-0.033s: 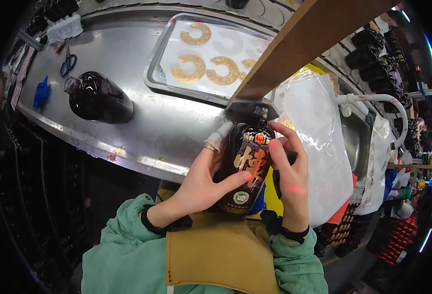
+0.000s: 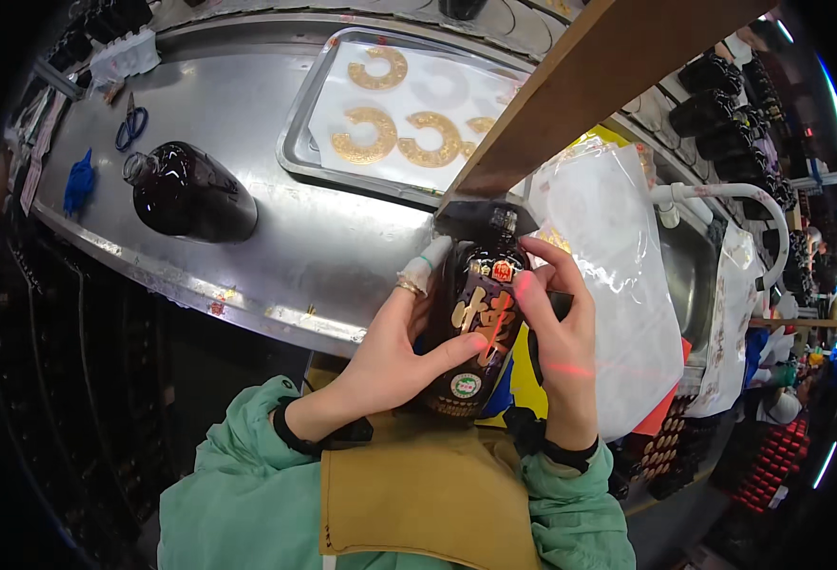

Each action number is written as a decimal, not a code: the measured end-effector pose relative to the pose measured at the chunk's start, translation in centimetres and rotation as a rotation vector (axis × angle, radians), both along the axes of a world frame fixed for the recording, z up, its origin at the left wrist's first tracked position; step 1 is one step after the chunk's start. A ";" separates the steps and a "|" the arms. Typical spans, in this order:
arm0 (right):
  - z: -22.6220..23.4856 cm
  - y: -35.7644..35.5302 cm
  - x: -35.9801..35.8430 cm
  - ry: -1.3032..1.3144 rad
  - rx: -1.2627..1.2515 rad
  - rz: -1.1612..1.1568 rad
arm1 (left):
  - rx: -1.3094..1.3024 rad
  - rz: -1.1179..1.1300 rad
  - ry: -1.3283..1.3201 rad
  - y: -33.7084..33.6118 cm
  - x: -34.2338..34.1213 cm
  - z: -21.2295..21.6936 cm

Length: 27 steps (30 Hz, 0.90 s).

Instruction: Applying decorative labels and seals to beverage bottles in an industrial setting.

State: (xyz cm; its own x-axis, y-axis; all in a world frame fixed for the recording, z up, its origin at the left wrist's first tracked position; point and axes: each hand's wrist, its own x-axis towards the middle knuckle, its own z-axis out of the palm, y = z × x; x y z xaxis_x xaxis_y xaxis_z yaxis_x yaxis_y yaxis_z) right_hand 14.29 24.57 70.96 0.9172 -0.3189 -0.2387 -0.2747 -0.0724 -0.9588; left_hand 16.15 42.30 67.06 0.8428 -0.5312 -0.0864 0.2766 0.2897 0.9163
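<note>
A dark glass bottle (image 2: 466, 351) with gold characters, a small red emblem and a round green-and-white mark stands tilted in front of me, its neck pointing away. My left hand (image 2: 394, 342) wraps round its left side, the thumb lying across the front; white tape covers one fingertip. On the other side, my right hand (image 2: 563, 323) grips the shoulder, thumb pressed beside the red emblem and index finger near the neck. A red light line crosses the bottle and my right hand. The neck reaches a dark holder under a wooden bar (image 2: 580, 104).
Another dark bottle (image 2: 195, 195) lies on the metal bench (image 2: 295, 256). Behind it are scissors (image 2: 132, 128) and a crumpled blue piece (image 2: 79, 180). A metal tray (image 2: 295, 142) bears gold C-shaped decals (image 2: 363, 135). Clear plastic sheeting (image 2: 608, 294) and a white tap (image 2: 722, 193) are at right.
My right thumb has shifted slightly left and up over the bottle's front, now covering part of the lettering next to the red emblem. The bottle has turned slightly; my left hand keeps its place.
</note>
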 end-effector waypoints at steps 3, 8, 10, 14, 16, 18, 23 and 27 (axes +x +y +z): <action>-0.1 0.1 0.5 0.013 -0.041 0.005 | -0.021 -0.019 0.012 -0.2 0.3 -0.2; -0.2 0.3 0.5 0.002 0.003 -0.020 | -0.017 -0.020 0.009 -0.2 0.1 -0.1; -0.3 0.4 0.5 0.013 -0.015 -0.021 | -0.016 -0.021 0.013 -0.3 0.1 -0.1; -0.2 0.0 0.3 0.004 -0.120 0.049 | -0.003 -0.026 0.035 -0.1 0.2 -0.2; 0.0 -0.5 0.2 -0.037 -0.043 0.053 | -0.072 -0.027 0.064 0.1 0.3 -0.3; 0.5 -1.3 0.1 -0.099 -0.066 0.055 | -0.121 -0.057 0.047 0.2 0.4 -0.4; 3.0 -2.2 0.2 -0.347 -0.233 0.031 | 0.017 -0.073 -0.106 0.2 0.3 -0.8; 5.8 -1.0 0.0 -0.409 -0.743 0.270 | 0.031 -0.073 -0.110 0.1 0.0 -0.8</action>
State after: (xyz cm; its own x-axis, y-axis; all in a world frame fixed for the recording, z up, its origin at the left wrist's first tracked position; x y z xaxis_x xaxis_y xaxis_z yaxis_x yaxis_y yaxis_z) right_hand 14.25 23.60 76.76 0.9518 -0.0219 0.3061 0.1949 -0.7272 -0.6581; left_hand 16.14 42.39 66.28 0.8075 -0.5897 -0.0127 0.1933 0.2441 0.9503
